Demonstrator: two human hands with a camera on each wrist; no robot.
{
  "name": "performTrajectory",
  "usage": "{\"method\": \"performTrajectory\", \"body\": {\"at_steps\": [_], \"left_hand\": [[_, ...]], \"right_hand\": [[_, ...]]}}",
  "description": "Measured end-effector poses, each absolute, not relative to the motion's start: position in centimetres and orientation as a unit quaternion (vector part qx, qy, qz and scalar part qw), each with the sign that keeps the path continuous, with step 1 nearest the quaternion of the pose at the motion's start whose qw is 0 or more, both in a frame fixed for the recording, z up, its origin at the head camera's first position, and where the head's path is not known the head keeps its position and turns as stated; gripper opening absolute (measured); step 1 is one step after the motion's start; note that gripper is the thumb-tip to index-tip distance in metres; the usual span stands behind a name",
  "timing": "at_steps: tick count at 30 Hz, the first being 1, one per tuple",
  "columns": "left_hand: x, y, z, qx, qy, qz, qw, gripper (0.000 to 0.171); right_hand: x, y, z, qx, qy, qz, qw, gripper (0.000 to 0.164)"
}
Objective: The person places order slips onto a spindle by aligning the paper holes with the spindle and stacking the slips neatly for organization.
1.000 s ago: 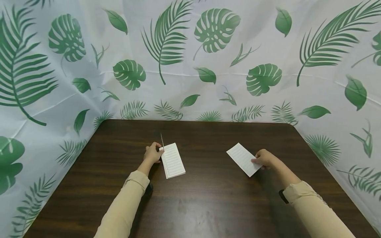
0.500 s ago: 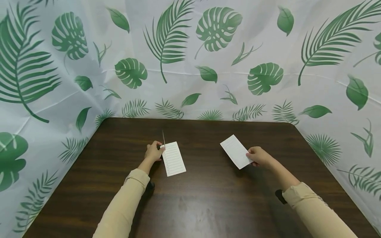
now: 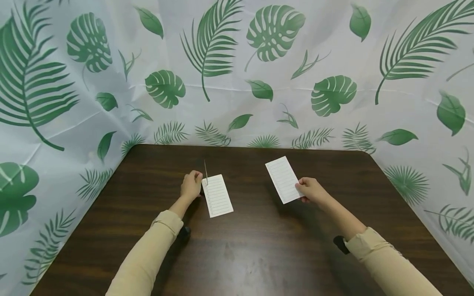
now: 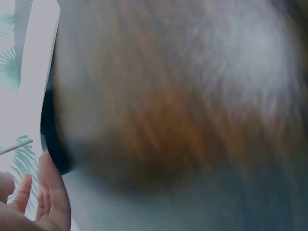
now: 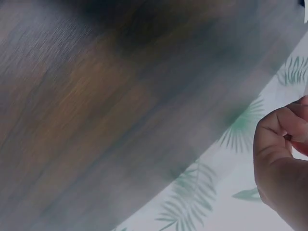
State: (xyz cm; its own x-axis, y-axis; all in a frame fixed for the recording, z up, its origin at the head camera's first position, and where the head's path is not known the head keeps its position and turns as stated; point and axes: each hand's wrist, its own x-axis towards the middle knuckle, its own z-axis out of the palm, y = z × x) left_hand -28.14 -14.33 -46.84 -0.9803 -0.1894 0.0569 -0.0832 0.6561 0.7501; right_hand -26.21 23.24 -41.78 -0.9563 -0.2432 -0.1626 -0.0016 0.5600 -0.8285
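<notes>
A small pile of lined white cards (image 3: 218, 197) is left of centre in the head view. A thin upright rod (image 3: 206, 170) pokes up at its top left corner, like a receipt spike. My left hand (image 3: 191, 186) is beside that corner. In the left wrist view its fingers (image 4: 54, 192) look fairly straight, one tip touching or very near a dark piece (image 4: 55, 134) under the cards, perhaps a base. My right hand (image 3: 312, 190) pinches another lined white card (image 3: 283, 179) by its lower right edge, tilted above the table. The right wrist view barely shows this card.
The dark wood-grain table (image 3: 237, 246) has rounded far corners. Behind it and at both sides hangs a white sheet (image 3: 229, 94) printed with green leaves. Dark straps or devices show at both wrists, under beige sleeves (image 3: 385, 255).
My right hand has carried its card left and away from me, turning it more upright. My left hand has shifted slightly, its thumb no longer visible over the card edge. The pile stays nearly in place.
</notes>
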Motion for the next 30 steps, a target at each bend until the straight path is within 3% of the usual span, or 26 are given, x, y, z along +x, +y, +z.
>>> {"method": "performTrajectory", "body": {"at_steps": [6,15,21,27,30], "left_hand": [[-27.6,-14.5,-44.9,0.041,-0.904,-0.378,0.196,0.032],[-26.3,-14.1,-43.2,-0.016,-0.886,-0.408,0.22,0.04],[-25.8,-13.2,-42.0,-0.065,-0.881,-0.44,0.163,0.038],[-25.3,-11.6,-41.0,-0.109,-0.862,-0.495,0.015,0.034],[-25.0,-10.8,-40.7,-0.127,-0.849,-0.512,-0.031,0.033]], "right_hand": [[-25.8,21.6,-41.7,-0.069,0.854,-0.497,0.14,0.024],[-24.8,19.8,-41.3,-0.096,0.834,-0.52,0.158,0.021],[-24.6,18.5,-40.8,-0.112,0.823,-0.531,0.166,0.021],[-24.2,17.3,-40.8,-0.132,0.814,-0.538,0.175,0.021],[-24.0,16.6,-40.9,-0.134,0.816,-0.534,0.174,0.021]]}}
